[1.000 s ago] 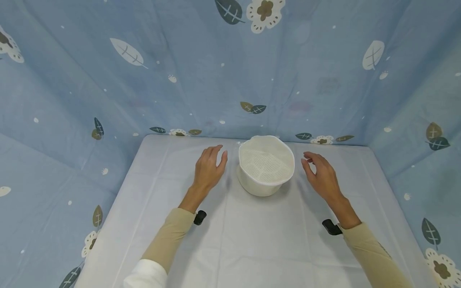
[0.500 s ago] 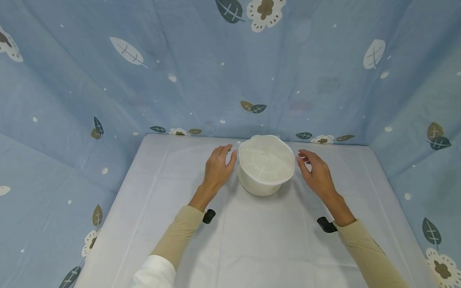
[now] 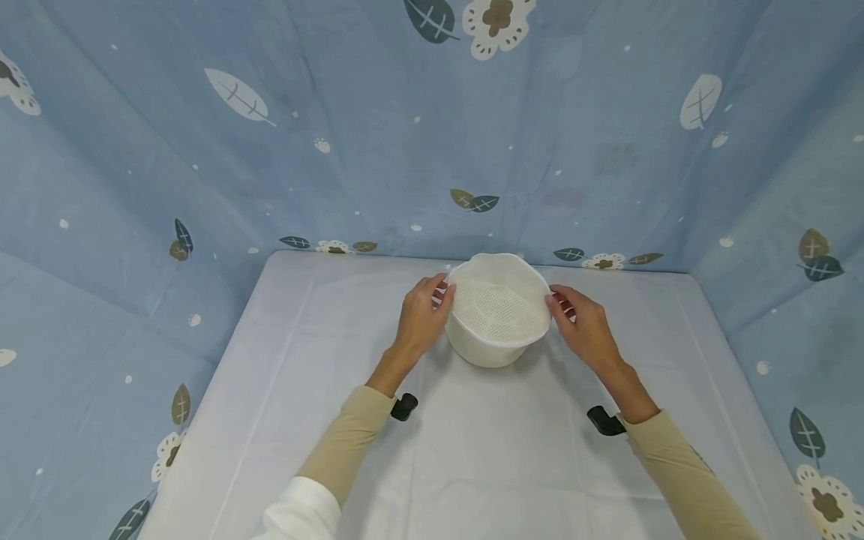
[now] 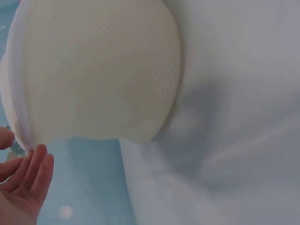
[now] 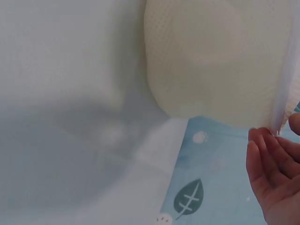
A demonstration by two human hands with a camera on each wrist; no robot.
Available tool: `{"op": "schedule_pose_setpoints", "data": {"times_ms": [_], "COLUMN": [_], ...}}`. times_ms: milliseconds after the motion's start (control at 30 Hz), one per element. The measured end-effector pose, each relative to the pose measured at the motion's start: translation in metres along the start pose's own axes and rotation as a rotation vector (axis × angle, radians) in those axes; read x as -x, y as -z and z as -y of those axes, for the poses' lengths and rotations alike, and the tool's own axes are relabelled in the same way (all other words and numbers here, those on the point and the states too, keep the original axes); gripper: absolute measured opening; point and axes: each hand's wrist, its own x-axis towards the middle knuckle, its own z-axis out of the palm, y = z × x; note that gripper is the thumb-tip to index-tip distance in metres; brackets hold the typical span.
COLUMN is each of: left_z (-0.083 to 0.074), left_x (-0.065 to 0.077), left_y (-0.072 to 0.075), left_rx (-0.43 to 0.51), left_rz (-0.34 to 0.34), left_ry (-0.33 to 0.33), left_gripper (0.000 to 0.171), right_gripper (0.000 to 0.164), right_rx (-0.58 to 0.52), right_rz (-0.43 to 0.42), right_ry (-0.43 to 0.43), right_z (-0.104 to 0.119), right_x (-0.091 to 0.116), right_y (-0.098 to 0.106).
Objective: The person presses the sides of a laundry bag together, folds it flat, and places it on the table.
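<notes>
A round white colander [image 3: 499, 309] with a wavy rim and small holes stands upright at the back of the table, its outer wall a smooth cream colour like a bowl around it. At its left rim my left hand [image 3: 421, 319] pinches the edge between thumb and fingers. My right hand [image 3: 586, 330] does the same at the right rim. In the left wrist view the cream wall [image 4: 103, 70] fills the upper left, with the left fingertips [image 4: 40, 152] at the rim. The right fingertips [image 5: 260, 136] meet the rim in the right wrist view.
The white-covered table [image 3: 499, 450] stretches out in front of the colander. Close behind it hangs a blue curtain [image 3: 378, 135] printed with leaves and flowers, which also runs down both sides. A black wrist device [image 3: 404, 407] sits under the left wrist, another [image 3: 605, 421] under the right.
Both hands have moved inward from either side of the colander, and their fingers have closed onto its rim. The colander has stayed in place.
</notes>
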Motion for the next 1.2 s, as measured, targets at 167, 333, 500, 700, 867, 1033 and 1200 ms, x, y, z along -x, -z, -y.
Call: {"op": "schedule_pose_setpoints", "data": {"times_ms": [167, 333, 500, 700, 867, 1033, 1200], "left_z": [-0.001, -0.004, -0.008, -0.011, -0.013, -0.015, -0.019], "left_x": [0.0, 0.0, 0.003, 0.008, 0.015, 0.023, 0.031], "left_y": [-0.001, 0.002, 0.006, 0.011, 0.015, 0.019, 0.022], "left_rx": [0.162, 0.301, 0.397, 0.479, 0.515, 0.527, 0.553], "left_rz": [-0.014, 0.028, 0.053, 0.053, 0.056, 0.046, 0.048], "left_ry": [0.088, 0.222, 0.292, 0.317, 0.341, 0.361, 0.388], "left_gripper": [0.033, 0.033, 0.031, 0.029, 0.03, 0.028, 0.029], "right_gripper": [0.031, 0.031, 0.032, 0.037, 0.042, 0.047, 0.049], "right_rx": [-0.057, -0.159, -0.236, -0.313, -0.391, -0.437, -0.446], "right_rz": [0.006, 0.015, 0.053, 0.099, 0.136, 0.169, 0.19], "right_ry": [-0.057, -0.138, -0.228, -0.323, -0.381, -0.416, -0.446], "right_z": [0.002, 0.003, 0.007, 0.011, 0.015, 0.021, 0.025], "right_x": [0.0, -0.001, -0.001, 0.001, 0.004, 0.008, 0.015], "right_y": [0.0, -0.001, 0.003, 0.009, 0.013, 0.018, 0.021]}}
